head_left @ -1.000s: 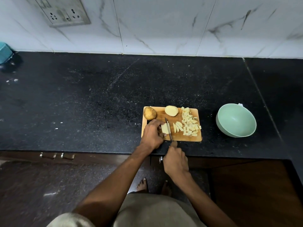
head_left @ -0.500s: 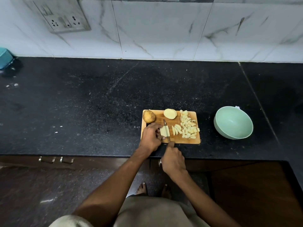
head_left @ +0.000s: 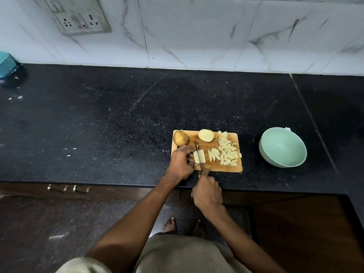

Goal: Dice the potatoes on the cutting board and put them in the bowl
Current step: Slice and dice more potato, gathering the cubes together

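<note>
A wooden cutting board [head_left: 212,167] lies on the black counter near its front edge. On it sit a whole brown potato [head_left: 180,137], a cut potato half [head_left: 206,135], a few potato strips [head_left: 214,154] and a heap of diced potato [head_left: 228,152]. My left hand [head_left: 180,162] holds a flat potato slab [head_left: 199,156] steady with curled fingers. My right hand [head_left: 207,191] grips the handle of a knife [head_left: 198,154], whose blade lies across the slab. The empty pale green bowl [head_left: 282,147] stands to the right of the board.
A marble-tiled wall with a socket panel [head_left: 78,15] runs behind the counter. A teal object [head_left: 6,65] sits at the far left edge. Drawer handles [head_left: 68,188] show under the counter front. My bare feet [head_left: 183,225] are on the floor below.
The knife blade has shifted left along the slab, leaving more cut strips to its right. My left hand has eased back with it. The camera has tilted a little.
</note>
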